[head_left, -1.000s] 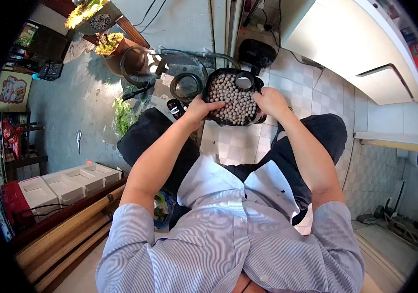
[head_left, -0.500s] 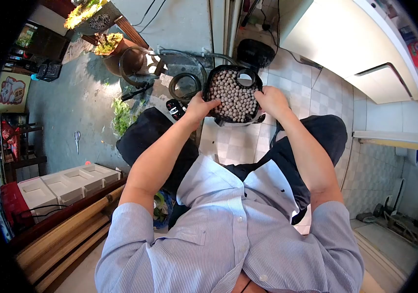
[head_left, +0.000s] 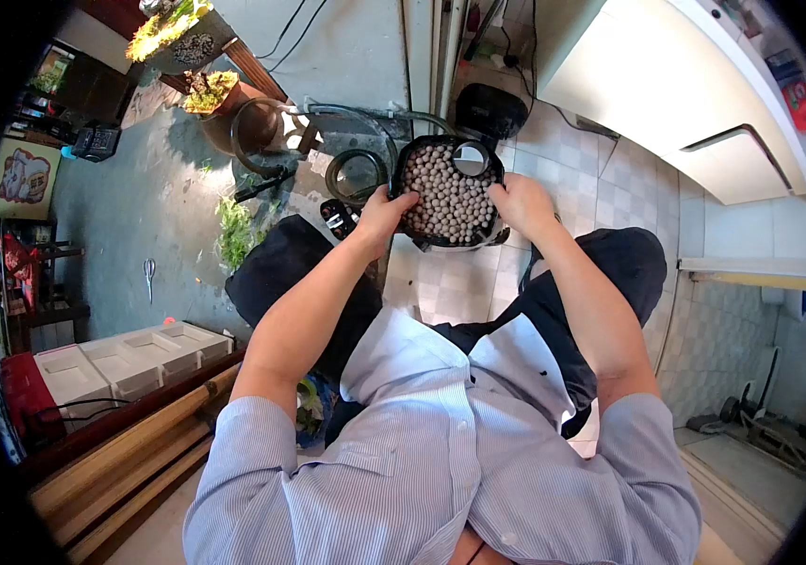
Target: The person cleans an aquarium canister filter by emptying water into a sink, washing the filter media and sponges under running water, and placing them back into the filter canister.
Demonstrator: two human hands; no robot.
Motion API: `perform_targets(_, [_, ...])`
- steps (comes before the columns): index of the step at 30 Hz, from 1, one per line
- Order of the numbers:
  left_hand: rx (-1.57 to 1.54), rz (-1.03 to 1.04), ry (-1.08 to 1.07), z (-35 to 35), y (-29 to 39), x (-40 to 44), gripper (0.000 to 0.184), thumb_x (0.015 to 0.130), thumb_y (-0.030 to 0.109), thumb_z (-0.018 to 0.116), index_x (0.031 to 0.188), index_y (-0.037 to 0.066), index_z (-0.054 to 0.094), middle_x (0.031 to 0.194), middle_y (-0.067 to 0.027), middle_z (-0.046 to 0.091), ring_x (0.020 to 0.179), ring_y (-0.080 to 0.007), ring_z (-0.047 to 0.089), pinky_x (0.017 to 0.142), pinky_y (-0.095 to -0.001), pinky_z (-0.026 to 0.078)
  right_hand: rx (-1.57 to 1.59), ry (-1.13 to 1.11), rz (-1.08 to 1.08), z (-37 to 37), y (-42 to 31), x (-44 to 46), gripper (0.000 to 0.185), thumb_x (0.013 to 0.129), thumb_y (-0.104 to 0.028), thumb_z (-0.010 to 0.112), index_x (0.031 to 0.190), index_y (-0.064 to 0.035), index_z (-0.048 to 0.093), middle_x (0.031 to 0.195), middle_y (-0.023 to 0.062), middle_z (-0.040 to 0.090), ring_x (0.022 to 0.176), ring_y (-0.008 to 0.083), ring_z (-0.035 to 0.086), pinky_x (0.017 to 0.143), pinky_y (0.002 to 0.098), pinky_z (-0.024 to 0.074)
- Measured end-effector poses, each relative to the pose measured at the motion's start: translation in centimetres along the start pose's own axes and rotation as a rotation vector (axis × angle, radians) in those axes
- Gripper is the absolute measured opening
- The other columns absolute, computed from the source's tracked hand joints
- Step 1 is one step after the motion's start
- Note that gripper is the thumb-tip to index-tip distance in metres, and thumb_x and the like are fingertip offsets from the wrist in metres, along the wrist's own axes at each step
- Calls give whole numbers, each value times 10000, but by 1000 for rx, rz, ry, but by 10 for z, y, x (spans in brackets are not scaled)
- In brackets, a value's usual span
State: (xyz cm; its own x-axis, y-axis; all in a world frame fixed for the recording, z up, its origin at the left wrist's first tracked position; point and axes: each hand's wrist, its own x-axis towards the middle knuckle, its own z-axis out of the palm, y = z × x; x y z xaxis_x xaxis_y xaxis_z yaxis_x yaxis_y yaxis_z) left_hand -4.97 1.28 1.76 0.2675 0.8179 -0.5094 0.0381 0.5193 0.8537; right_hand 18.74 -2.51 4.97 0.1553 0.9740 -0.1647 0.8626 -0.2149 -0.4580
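Held between both hands is a black basket point(head_left: 399, 162) with rounded corners, filled with small round beige balls point(head_left: 448, 198) that look like ceramic filter media. A round hole opens near its far right corner, and pale floor tile shows through it. My left hand point(head_left: 386, 218) is closed on the left side, its thumb over the rim and its other fingers mostly hidden. On the right side, my right hand point(head_left: 523, 203) grips the rim in the same manner. A black lidded object point(head_left: 491, 111) lies just beyond the basket.
Dark hoses point(head_left: 356, 176) coil on the floor left of the basket. A small black-and-red item point(head_left: 338, 217) lies near my left knee. Potted plants point(head_left: 210, 91) stand at the far left, scissors point(head_left: 149, 279) lie on the floor, and a white cabinet point(head_left: 676, 94) is at right.
The basket has come slightly toward me and its tilt has changed a little, so more floor shows through the round hole. Both hands keep their hold.
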Motion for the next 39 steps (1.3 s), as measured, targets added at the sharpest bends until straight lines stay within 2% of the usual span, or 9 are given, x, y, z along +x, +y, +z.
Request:
perform_targets(11, [38, -4, -137, -4, -1, 3, 557, 755, 118, 683, 1203, -54, 400, 1066, -139, 571, 874, -209, 611, 684, -336, 536, -6, -31, 44, 1, 0, 3, 390, 786, -346, 475, 784, 14, 624, 822, 246, 624, 814, 397, 605, 740, 480, 475])
perform_targets(16, [-45, -79, 8, 9, 26, -20, 649, 800, 301, 678, 1287, -28, 404, 1163, -122, 551, 1061, -209, 515, 901, -319, 403, 15, -9, 24, -2, 2, -1, 398, 837, -376, 479, 803, -14, 639, 850, 221, 638, 815, 388, 614, 725, 475, 490])
perform_targets(25, [-258, -78, -60, -3, 17, -8, 531, 836, 303, 616, 1250, 43, 409, 1162, -98, 541, 979, -232, 593, 699, -363, 519, 495, 29, -50, -1, 8, -9, 646, 801, -461, 561, 1253, -12, 458, 1121, 248, 578, 974, 383, 589, 874, 409, 447])
perform_targets(27, [-323, 2, -58, 8, 30, -23, 494, 842, 284, 606, 1220, 31, 413, 1123, -107, 560, 947, -239, 614, 720, -400, 537, 482, 63, -84, -13, 5, -10, 670, 810, -431, 578, 1319, -39, 387, 1131, 219, 581, 927, 332, 620, 763, 393, 504])
perform_targets(29, [-309, 54, -44, 21, 48, -42, 436, 863, 309, 567, 1201, 51, 472, 1119, -109, 574, 986, -240, 592, 769, -392, 502, 943, -269, 157, -65, -27, -39, 640, 840, -352, 580, 1358, -60, 343, 1000, 156, 616, 797, 227, 639, 653, 333, 528])
perform_targets(30, [-303, 64, -52, 20, 54, -41, 436, 863, 309, 567, 1201, 51, 472, 1119, -109, 574, 986, -240, 592, 769, -392, 502, 975, -250, 93, -69, -29, -33, 618, 849, -292, 574, 1378, -97, 320, 916, 133, 614, 659, 157, 617, 545, 273, 517])
perform_targets(33, [-279, 73, -178, 24, 67, -44, 492, 863, 373, 545, 1248, 83, 446, 1163, -104, 559, 1018, -247, 581, 812, -392, 494, 963, -192, 112, -95, -25, -38, 618, 847, -287, 570, 1381, -109, 314, 887, 126, 621, 617, 175, 612, 541, 288, 520])
perform_targets(35, [-388, 127, -232, 46, 102, -62, 463, 874, 404, 518, 1179, 59, 476, 1107, -98, 583, 941, -229, 617, 685, -389, 540, 1005, -149, 90, -129, -26, -40, 615, 837, -279, 580, 1371, -103, 331, 886, 129, 618, 593, 178, 611, 522, 291, 518])
perform_targets(39, [-370, 317, -410, 86, 182, -95, 539, 869, 554, 433, 1146, 98, 515, 1114, -65, 603, 967, -221, 602, 748, -402, 510, 1136, -36, 47, -234, -38, -55, 603, 785, -309, 598, 1309, -73, 415, 823, 122, 607, 562, 186, 603, 505, 304, 538])
